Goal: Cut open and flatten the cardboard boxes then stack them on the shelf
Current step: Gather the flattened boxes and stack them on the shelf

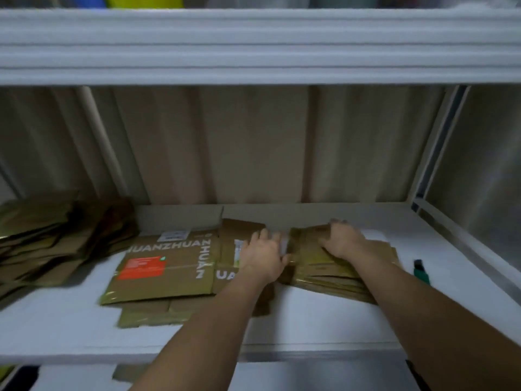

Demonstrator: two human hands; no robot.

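A stack of flattened brown cardboard boxes (335, 272) lies on the white shelf (70, 320), right of centre. My right hand (342, 238) rests on top of this stack with its fingers curled over the far edge. My left hand (263, 256) presses against the stack's left edge, thumb side toward it. Left of it lies a larger flattened box (166, 266) with white lettering and a red label, partly under my left forearm. The view is blurred.
A loose pile of flattened cardboard (48, 238) fills the shelf's left end. A green-and-black cutter (422, 270) lies near the right edge. Another white shelf board (253, 46) hangs close overhead. A pale curtain hangs behind the shelf.
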